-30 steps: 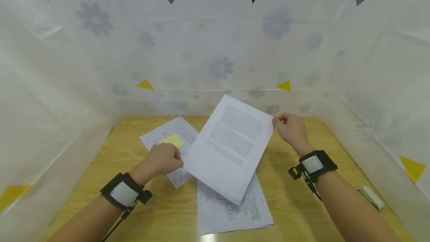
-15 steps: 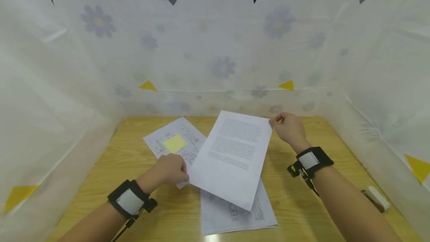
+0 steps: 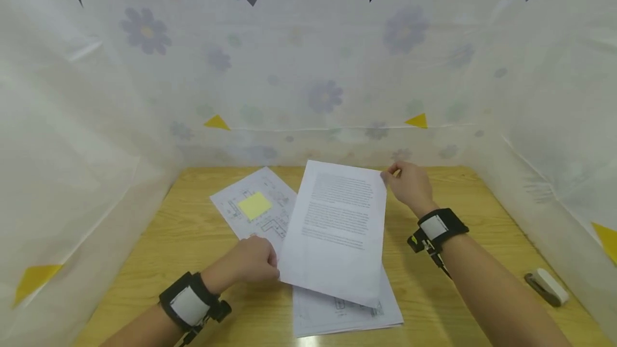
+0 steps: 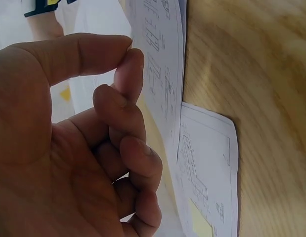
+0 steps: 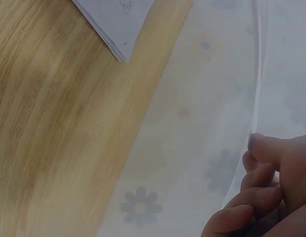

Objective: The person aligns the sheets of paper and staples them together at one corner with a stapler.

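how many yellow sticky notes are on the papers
1: the yellow sticky note sits on the diagram sheet lying far left on the table. Others could be hidden under the text sheet.

- printed sheet (image 3: 337, 229) text too small to read
- stack (image 3: 347, 312) under the printed sheet mostly covered, drawings unreadable
- left hand (image 3: 250, 261) fingertips hidden behind the printed sheet's edge
- right hand (image 5: 271, 197) cut off by frame edge in right wrist view

Matt white paper makes up the printed sheet (image 3: 337, 229) above the smooth, faintly glossy wood-grain table (image 3: 193, 240), which is walled by thin flower-printed cloth (image 3: 308, 68), a glossy plastic stapler (image 3: 547, 286) lying at its right edge.
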